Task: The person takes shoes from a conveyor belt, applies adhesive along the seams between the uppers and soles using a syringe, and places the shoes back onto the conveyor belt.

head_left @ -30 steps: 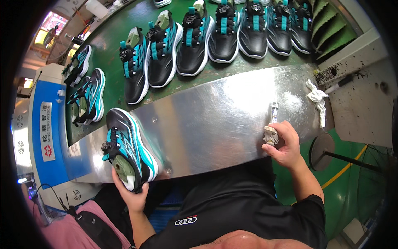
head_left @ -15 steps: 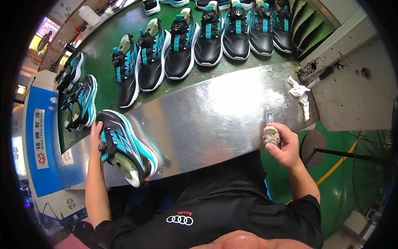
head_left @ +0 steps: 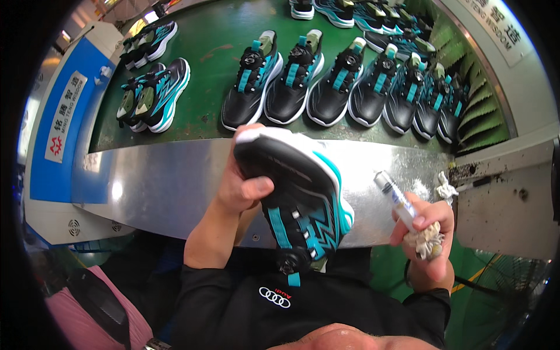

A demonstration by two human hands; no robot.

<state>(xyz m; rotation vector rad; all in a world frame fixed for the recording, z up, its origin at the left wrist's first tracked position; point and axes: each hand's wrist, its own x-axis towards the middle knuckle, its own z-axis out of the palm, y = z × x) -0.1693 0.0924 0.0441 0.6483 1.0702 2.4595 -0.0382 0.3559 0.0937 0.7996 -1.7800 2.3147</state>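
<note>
My left hand (head_left: 244, 181) grips a black and teal sneaker (head_left: 303, 192) by its toe, thumb on the upper and fingers round behind the white sole. The toe points away from me, and the teal-strapped collar with its round dial hangs toward my chest. In my closed right hand (head_left: 434, 224) is a clear syringe-like tube (head_left: 398, 197), its capped end tilted up and to the left. A crumpled off-white wad (head_left: 424, 242), perhaps cloth, is bunched at the tube's lower end in the same hand. Tube and sneaker are apart.
A metal ledge (head_left: 157, 175) runs along the green conveyor belt (head_left: 198, 64). Several matching sneakers (head_left: 329, 93) stand in a row on the belt, with another pair (head_left: 166, 96) at left. A white rag (head_left: 446, 188) and a dark pen (head_left: 473, 185) lie at the ledge's right end.
The sneaker has moved from the left to in front of my chest and turned toe-away, my left hand now at its toe. My right hand has lifted the tube off the ledge area. The view has shifted.
</note>
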